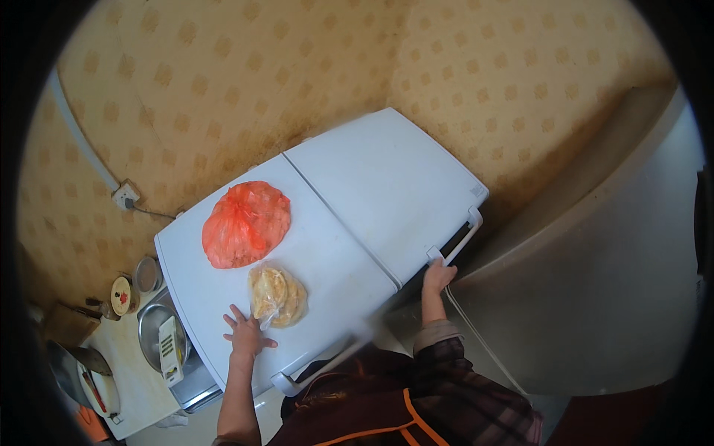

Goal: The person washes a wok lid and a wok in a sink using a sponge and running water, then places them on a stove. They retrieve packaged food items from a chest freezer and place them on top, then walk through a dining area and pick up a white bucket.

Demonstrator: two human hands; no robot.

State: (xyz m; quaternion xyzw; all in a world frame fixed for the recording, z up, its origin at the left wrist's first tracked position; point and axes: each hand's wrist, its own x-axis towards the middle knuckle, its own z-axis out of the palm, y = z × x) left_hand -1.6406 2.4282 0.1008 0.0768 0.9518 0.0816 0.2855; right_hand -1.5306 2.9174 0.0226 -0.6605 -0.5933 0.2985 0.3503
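My left hand, fingers spread, rests on the white lid of a chest freezer, beside a clear plastic bag of pale, round, flat food. Farther back on the same lid lies a knotted red plastic bag with its contents hidden. My right hand is at the near end of the white handle on the right-hand lid; its fingers are partly hidden, so its grip cannot be told. Both lids look closed.
At left, a counter holds a metal bowl with a white grater across it, a lidded tub and a pot. A wall socket with a plugged cord is behind. A large metal surface stands at right.
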